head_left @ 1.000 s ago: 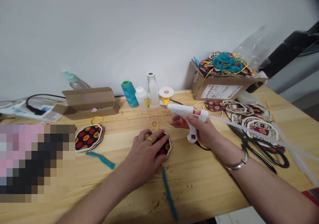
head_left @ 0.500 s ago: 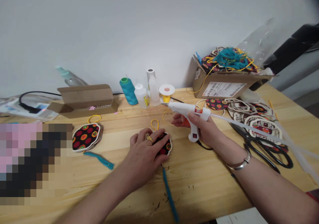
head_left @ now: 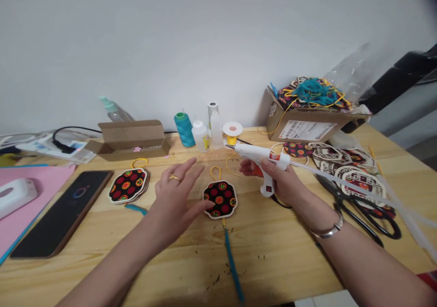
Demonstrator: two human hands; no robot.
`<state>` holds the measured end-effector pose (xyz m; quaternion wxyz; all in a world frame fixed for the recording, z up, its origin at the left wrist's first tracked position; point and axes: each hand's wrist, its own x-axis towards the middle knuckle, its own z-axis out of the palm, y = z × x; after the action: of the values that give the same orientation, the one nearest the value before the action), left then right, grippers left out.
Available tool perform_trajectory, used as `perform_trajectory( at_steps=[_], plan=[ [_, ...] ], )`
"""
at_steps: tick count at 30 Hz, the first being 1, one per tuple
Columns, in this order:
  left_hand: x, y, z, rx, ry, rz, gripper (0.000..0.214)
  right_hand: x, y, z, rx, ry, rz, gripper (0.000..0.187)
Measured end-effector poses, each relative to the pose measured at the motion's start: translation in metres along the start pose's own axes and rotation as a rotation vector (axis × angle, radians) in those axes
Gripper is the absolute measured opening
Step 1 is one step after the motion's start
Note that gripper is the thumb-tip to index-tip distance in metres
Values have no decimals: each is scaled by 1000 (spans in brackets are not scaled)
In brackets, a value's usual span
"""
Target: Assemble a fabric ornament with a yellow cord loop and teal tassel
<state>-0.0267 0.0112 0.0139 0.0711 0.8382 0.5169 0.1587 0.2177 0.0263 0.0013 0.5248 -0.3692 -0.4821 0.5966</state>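
Note:
A tasselled ornament (head_left: 219, 199) with dark flowered fabric and a pale scalloped rim lies flat mid-table. Its yellow loop points toward the wall and its teal tassel (head_left: 232, 266) toward me. My left hand (head_left: 179, 193) is open just left of it, fingers spread, the thumb at the ornament's left edge; whether it touches, I cannot tell. In my right hand (head_left: 278, 177) is a white glue gun (head_left: 254, 152), its nozzle pointing left and a long clear glue stick running out of its back. Left of my left hand sits a stack of similar ornaments (head_left: 127, 186).
A phone (head_left: 64, 211) lies at the left. Teal thread (head_left: 185, 130), bottles (head_left: 200, 136) and a yellow cord spool (head_left: 232, 129) stand by the wall. A cardboard box (head_left: 303, 122) of ornaments stands at back right, with scissors (head_left: 358, 211) and loose pieces (head_left: 362, 184) in front.
My left hand has lifted off the ornament and moved left, its fingers spreading, so the whole ornament shows. The right hand still holds the glue gun in about the same place.

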Motion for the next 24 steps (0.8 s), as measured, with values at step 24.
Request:
perform_trajectory(
  at_steps=[24],
  plan=[
    [-12,-16,26,-194,-152,46,88,8,-32,-28,-359,87,-23,39]
  ],
)
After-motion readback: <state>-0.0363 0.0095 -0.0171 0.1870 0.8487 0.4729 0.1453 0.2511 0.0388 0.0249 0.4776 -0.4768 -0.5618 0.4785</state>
